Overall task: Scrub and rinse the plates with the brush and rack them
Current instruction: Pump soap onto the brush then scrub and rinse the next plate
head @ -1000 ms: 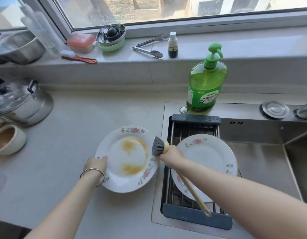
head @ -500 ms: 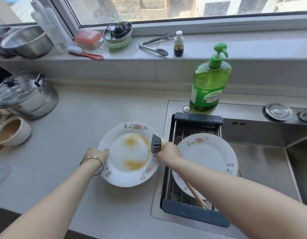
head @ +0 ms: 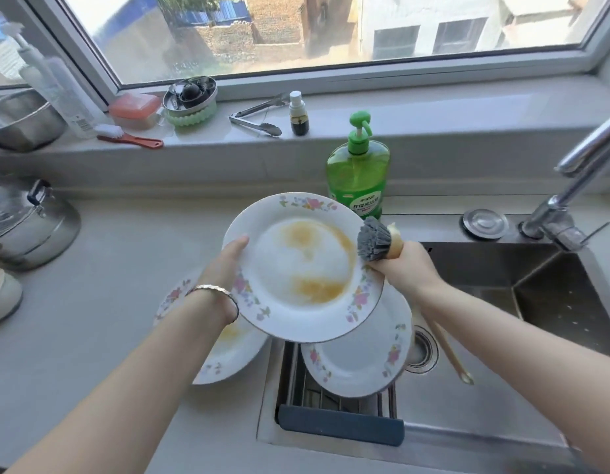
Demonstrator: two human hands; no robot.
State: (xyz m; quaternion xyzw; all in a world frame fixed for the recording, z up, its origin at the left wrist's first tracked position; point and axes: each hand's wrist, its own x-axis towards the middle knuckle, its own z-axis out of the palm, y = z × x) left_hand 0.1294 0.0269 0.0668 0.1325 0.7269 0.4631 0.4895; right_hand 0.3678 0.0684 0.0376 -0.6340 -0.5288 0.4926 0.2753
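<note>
Plate point(head: 307, 268), white with a floral rim and yellow-brown residue across its centre, is held tilted above the counter point(head: 91, 302) edge and the rack point(head: 341, 429). Its left rim is gripped by the left hand point(head: 228, 261). The brush point(head: 377, 242) is gripped by the closed right hand point(head: 404, 268), grey bristles touching the plate's right rim. A clean plate point(head: 361, 357) lies on the rack; another soiled plate point(head: 228, 350) rests on the counter.

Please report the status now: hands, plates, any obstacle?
Left hand holds stained plate raised; right hand grips brush at its rim. One plate on rack. Nothing blocking.
</note>
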